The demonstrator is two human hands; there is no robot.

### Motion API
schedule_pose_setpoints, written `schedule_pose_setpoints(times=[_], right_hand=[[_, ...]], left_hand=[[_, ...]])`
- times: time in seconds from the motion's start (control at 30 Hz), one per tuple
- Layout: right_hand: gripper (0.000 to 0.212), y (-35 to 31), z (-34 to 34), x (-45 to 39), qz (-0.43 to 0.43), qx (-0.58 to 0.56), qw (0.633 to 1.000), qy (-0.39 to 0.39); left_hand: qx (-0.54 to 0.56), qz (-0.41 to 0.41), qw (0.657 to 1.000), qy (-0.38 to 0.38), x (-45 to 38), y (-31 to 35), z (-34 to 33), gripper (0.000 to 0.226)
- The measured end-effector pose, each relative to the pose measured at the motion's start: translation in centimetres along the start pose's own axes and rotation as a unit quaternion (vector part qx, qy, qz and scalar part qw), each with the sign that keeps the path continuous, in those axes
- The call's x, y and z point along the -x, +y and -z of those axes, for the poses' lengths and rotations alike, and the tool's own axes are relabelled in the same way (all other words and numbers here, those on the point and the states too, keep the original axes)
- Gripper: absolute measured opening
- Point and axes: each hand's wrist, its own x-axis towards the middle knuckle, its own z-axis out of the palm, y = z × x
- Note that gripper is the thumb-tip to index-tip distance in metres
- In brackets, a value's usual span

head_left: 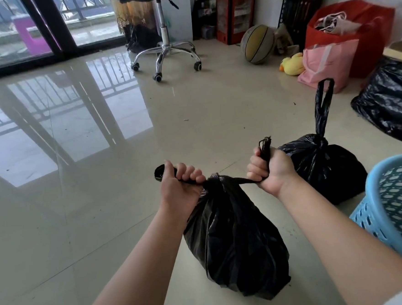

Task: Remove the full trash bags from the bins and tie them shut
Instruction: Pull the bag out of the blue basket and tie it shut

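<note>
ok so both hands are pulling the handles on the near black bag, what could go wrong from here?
1. The left hand and right hand pull the thin handle strips of the near black plastic trash bag apart; the stretched plastic could tear at the knot.
2. The frayed handle end above the right hand might slip out of the grip.
3. The glossy beige tile floor may let the bag slide while the knot tightens.
</note>
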Motion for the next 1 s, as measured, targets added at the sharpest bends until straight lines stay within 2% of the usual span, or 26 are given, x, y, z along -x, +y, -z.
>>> schedule_pose_setpoints(times=[0.07, 0.17, 0.23, 0.3, 0.33, 0.47, 0.57, 0.67, 0.7, 0.73, 0.8, 0.83, 0.87, 0.9, 0.97, 1.0], right_hand=[[0.027, -0.4, 2.2, -0.1, -0.002, 0.079, 0.996, 0.041], [0.039, 0.2, 6.4, 0.1, 0.004, 0.182, 0.975, 0.125], [0.041, 1.3, 8.7, 0.3, 0.001, 0.216, 0.963, 0.162], [0.042, 1.8, 9.7, 0.2, 0.013, 0.23, 0.956, 0.182], [0.042, 1.8, 9.8, 0.0, 0.021, 0.234, 0.953, 0.189], [0.04, 1.2, 9.4, -1.0, 0.037, 0.26, 0.938, 0.224], [0.038, 1.8, 9.4, -1.2, 0.028, 0.295, 0.918, 0.265], [0.035, 2.5, 8.7, -1.5, 0.006, 0.343, 0.893, 0.29], [0.032, 2.5, 8.5, -1.6, -0.003, 0.325, 0.899, 0.292], [0.03, 2.3, 8.1, -1.6, -0.011, 0.285, 0.914, 0.289], [0.029, 1.9, 7.8, -1.6, -0.004, 0.173, 0.947, 0.27], [0.028, 1.9, 7.9, -1.7, 0.006, 0.124, 0.958, 0.26], [0.026, 2.0, 8.0, -1.7, 0.01, 0.096, 0.963, 0.252], [0.021, 2.4, 8.2, -1.8, 0.005, 0.1, 0.963, 0.252], [0.006, 3.6, 8.4, -1.7, -0.043, 0.16, 0.952, 0.258], [0.004, 4.3, 8.6, -1.6, -0.085, 0.192, 0.944, 0.256]], left_hand=[[-0.12, 0.022, 0.992, 0.013, 0.2, 0.2, 1.4, 0.076], [-0.311, 0.02, 0.947, 0.074, 0.7, -0.2, 4.1, 0.066], [-0.426, -0.007, 0.898, 0.11, 0.9, -0.4, 5.4, 0.052], [-0.554, -0.046, 0.82, 0.139, 0.8, -0.3, 6.4, 0.046], [-0.591, -0.066, 0.789, 0.151, 0.7, -0.2, 6.9, 0.046], [-0.682, -0.113, 0.708, 0.141, 0.2, 0.5, 7.5, 0.047], [-0.726, -0.104, 0.667, 0.131, 0.2, 0.2, 7.8, 0.049], [-0.772, -0.057, 0.62, 0.13, 0.3, 0.1, 8.3, 0.05], [-0.77, -0.053, 0.623, 0.131, 0.1, 0.2, 8.4, 0.05], [-0.72, -0.048, 0.677, 0.144, 0.0, 0.6, 8.3, 0.049], [-0.536, -0.047, 0.827, 0.164, -0.3, 1.2, 8.1, 0.038], [-0.446, -0.049, 0.878, 0.165, -0.4, 1.5, 8.0, 0.029], [-0.387, -0.045, 0.904, 0.177, -0.2, 1.7, 7.8, 0.015], [-0.341, -0.034, 0.92, 0.188, -0.3, 1.7, 7.7, 0.01], [-0.304, 0.027, 0.924, 0.232, 0.1, 1.2, 7.8, 0.057], [-0.307, 0.07, 0.911, 0.267, 0.4, 0.8, 7.6, 0.065]])
